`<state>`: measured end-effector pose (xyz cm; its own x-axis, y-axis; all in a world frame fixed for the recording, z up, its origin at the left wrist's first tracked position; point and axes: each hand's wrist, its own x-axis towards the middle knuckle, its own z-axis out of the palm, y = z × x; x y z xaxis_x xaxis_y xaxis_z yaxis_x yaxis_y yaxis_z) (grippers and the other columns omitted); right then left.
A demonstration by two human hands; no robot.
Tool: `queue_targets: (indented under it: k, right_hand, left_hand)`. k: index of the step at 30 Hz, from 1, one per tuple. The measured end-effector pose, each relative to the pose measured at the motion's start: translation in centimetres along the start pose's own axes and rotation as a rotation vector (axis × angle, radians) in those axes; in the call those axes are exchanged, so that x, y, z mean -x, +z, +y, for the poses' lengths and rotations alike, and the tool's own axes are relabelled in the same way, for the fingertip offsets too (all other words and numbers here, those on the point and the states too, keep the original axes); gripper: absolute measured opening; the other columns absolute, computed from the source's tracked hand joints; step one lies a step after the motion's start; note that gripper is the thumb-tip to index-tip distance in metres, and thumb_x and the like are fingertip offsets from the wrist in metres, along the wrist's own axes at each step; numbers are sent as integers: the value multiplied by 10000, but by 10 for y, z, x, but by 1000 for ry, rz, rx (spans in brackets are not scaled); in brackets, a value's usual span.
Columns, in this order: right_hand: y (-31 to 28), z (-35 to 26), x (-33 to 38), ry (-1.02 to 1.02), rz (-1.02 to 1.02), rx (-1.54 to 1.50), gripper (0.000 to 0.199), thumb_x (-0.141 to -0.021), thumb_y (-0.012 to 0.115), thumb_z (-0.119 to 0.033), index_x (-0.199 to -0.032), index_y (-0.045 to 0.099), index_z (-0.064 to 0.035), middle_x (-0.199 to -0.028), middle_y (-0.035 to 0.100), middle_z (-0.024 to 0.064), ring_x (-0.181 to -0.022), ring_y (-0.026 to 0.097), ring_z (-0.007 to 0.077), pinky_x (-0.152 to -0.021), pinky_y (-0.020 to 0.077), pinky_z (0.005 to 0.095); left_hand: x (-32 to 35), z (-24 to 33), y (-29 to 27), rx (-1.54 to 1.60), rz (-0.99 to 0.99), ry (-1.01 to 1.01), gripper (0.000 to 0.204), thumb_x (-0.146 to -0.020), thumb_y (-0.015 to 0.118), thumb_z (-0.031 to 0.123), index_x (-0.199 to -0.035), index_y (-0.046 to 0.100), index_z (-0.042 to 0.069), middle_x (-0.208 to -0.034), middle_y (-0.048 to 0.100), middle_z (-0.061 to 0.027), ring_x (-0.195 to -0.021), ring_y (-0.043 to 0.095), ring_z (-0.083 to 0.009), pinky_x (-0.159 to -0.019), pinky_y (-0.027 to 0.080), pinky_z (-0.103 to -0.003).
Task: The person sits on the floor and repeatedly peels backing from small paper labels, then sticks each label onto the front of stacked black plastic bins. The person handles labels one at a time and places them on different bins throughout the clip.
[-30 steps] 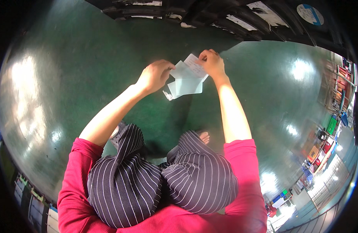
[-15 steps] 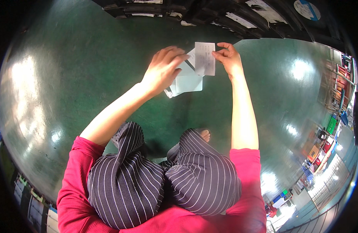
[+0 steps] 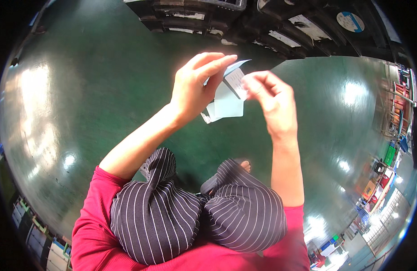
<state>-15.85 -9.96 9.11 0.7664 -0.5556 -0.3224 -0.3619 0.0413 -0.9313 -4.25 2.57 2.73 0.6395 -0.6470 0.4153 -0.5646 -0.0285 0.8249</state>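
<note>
My left hand (image 3: 197, 86) has its fingers bent over a pale blue slip of paper (image 3: 241, 65), held between thumb and fingers; much of the slip is hidden behind them. Facing it, my right hand (image 3: 275, 101) is closed in a pinch, its fingertips blurred. Something whitish shows at those fingertips, too smeared to name. Below and between both hands lie several overlapping pale blue and white paper sheets (image 3: 229, 108). One white sheet with printed lines (image 3: 235, 81) shows near the right fingertips, beside a dark strip.
Around the papers spreads a glossy green floor (image 3: 104, 104). Black crates (image 3: 280, 27) with torn white labels stand along the far side. My knees in striped trousers (image 3: 156, 212) are bent close below. Shelving and assorted goods (image 3: 389, 156) line the right edge.
The white card my right hand held upright is no longer seen that way. My right hand has come nearer and is now pinching. A pale blue slip now shows at my left fingers.
</note>
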Motion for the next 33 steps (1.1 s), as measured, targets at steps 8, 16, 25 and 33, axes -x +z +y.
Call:
queue_targets:
  k: [8,16,25,33]
  right_hand:
    - [27,-10,3,2,50,-199,207,-846,708,-172,-950,671,4,-813,652,16,-727,587,68,-687,462,211]
    - [22,-18,7,-41,39,-111,169,-846,696,-146,-910,679,10,-796,668,29,-736,612,75,-706,481,215]
    - [21,-26,11,-34,30,37,190,-851,678,-132,-949,688,29,-810,689,66,-769,643,109,-729,495,233]
    - [17,-25,9,-39,11,56,195,-847,698,-153,-943,696,16,-801,686,53,-760,634,99,-724,492,235]
  left_hand:
    - [-5,9,-11,-232,79,268,391,-738,678,-7,-1106,678,126,-988,643,-57,-825,612,-179,-693,504,-292]
    - [-3,36,-30,618,-129,-508,170,-882,660,86,-1027,673,-2,-928,690,-58,-856,641,-107,-788,519,-237]
    - [-10,35,-38,753,-218,-678,203,-866,687,162,-997,687,7,-909,692,-61,-852,633,-108,-798,504,-251]
    - [-10,32,-37,826,-235,-699,209,-857,696,179,-992,692,19,-907,688,-49,-842,618,-103,-811,490,-258]
